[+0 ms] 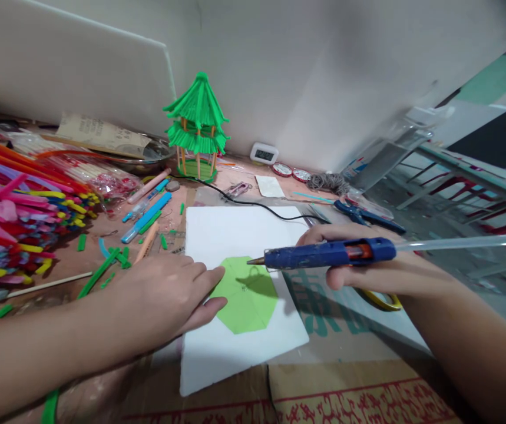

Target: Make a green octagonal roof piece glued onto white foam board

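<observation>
A light-green paper octagon (253, 306) lies on a white foam board (217, 229), with faint lines meeting near its middle. My left hand (168, 297) rests at the octagon's left edge, index finger and thumb apart and touching it. In my right hand (345, 280) is a blue hot glue gun (310, 255), held sideways, a clear glue stick (460, 242) sticking out of its back. Its metal nozzle points left, over the octagon's upper edge; whether the tip touches the paper I cannot tell. The gun casts a shadow across the green paper.
Behind the board stands a green-roofed model pavilion (197, 129). Colourful pipe cleaners (18, 212) fill the left side. A black cord (270, 209) crosses the board's far part. Blue-handled pliers (367, 218), grey twine (327, 182) and a yellow tape roll (383, 301) lie to the right.
</observation>
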`<control>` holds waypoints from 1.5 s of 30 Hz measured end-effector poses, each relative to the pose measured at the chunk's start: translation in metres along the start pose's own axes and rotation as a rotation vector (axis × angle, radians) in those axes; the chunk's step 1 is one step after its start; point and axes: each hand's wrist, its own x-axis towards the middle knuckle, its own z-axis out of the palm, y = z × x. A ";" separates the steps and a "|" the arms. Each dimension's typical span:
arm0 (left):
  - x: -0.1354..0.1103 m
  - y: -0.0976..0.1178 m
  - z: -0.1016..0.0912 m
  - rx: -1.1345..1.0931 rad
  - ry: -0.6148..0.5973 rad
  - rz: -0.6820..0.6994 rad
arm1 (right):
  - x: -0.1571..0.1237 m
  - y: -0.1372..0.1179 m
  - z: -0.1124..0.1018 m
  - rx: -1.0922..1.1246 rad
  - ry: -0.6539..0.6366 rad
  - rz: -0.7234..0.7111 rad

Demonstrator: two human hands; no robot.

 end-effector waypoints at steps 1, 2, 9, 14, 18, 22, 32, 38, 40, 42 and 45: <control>0.000 0.000 0.000 -0.001 0.003 0.001 | 0.001 -0.001 0.002 -0.017 -0.018 0.010; 0.000 0.000 0.000 -0.002 0.010 0.004 | 0.002 -0.002 0.004 -0.041 -0.030 0.022; 0.000 -0.001 0.002 0.011 0.022 0.006 | 0.005 -0.002 0.009 -0.083 -0.089 0.076; 0.000 -0.001 0.001 0.010 0.008 0.007 | 0.006 0.000 0.010 -0.060 -0.126 0.108; 0.000 -0.001 0.001 0.010 0.036 0.008 | 0.006 0.001 0.012 -0.044 -0.131 0.094; 0.000 -0.002 0.002 0.008 0.053 0.014 | 0.008 0.001 0.013 -0.061 -0.136 0.111; 0.000 -0.001 0.001 0.012 0.043 0.015 | 0.007 0.003 0.015 -0.076 -0.133 0.112; 0.000 -0.002 0.003 0.011 0.025 0.017 | 0.009 0.002 0.015 -0.112 -0.060 0.134; 0.000 -0.002 0.002 0.008 0.035 0.019 | 0.009 0.002 0.015 -0.117 -0.069 0.134; 0.000 -0.002 0.002 0.009 0.038 0.020 | 0.008 0.002 0.015 -0.107 -0.096 0.119; 0.000 -0.001 0.001 0.009 0.041 0.019 | 0.007 0.004 0.015 -0.084 -0.105 0.092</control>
